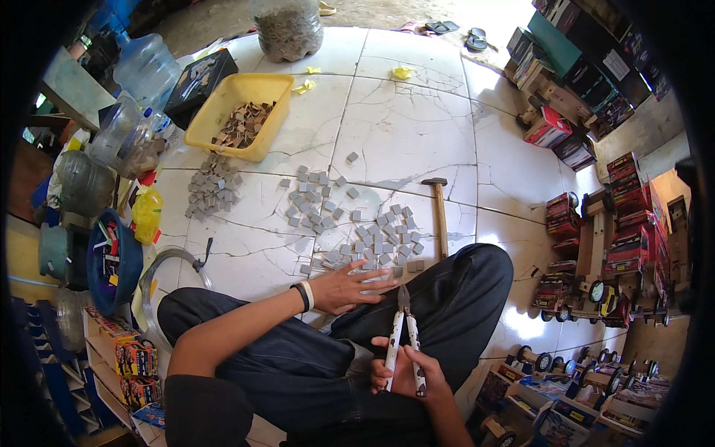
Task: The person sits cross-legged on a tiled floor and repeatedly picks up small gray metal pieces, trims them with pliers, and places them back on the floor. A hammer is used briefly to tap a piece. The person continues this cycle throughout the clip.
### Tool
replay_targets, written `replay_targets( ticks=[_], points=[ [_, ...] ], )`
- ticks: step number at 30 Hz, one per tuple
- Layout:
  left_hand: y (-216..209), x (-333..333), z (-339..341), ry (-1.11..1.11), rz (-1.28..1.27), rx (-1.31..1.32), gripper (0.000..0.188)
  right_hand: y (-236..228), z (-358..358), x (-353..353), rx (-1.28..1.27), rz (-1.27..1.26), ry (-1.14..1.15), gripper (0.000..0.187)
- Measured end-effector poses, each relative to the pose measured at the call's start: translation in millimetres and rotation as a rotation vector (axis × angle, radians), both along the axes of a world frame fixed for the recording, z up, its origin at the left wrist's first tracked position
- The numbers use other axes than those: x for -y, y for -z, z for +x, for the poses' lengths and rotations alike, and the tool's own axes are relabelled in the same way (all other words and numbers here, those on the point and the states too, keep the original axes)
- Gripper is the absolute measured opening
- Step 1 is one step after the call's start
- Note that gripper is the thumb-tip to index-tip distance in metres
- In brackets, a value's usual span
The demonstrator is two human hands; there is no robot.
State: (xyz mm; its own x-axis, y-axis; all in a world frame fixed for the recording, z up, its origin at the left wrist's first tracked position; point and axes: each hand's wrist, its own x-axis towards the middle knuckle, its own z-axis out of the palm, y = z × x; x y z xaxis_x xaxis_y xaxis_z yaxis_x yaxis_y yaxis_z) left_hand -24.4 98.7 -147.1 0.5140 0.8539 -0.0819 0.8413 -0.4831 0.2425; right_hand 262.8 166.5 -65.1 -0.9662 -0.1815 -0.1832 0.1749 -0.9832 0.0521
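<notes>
A cracked white tile floor (410, 141) carries, at its far left, a yellow basin (283, 93) of brown chips and, at right, a hammer (439, 220). White-handled pliers (395, 341) stand upright in view above the right thigh, the right hand's (406, 372) fingers wrapped around the handles. The left hand (339, 289), fingers spread, reaches over the near edge of scattered grey square pieces (377, 248); contact cannot be determined.
</notes>
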Motion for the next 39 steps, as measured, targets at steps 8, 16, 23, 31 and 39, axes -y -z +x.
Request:
replay_targets(
  ticks=[8, 16, 23, 31, 39],
  points=[
    [4, 12, 0, -0.171, -0.058, 0.152, 0.070, 0, 0, 1, 0.003, 0.014, 0.000, 0.057],
    [3, -1, 13, -0.044, 0.015, -0.027, 0.068, -4, 2, 7, 0.018, 0.102, -0.026, 0.055],
    [30, -4, 32, -0.131, 0.153, 0.062, 0.040, -10, 1, 7, 0.042, 0.134, -0.032, 0.055],
    [25, -7, 8, -0.403, 0.290, 0.131, 0.056, -13, 3, 9, 0.062, 0.148, -0.027, 0.055],
    [17, -11, 17, 0.181, 0.140, -0.105, 0.077, -23, 6, 18, 0.038, 0.193, -0.024, 0.055]
  ],
)
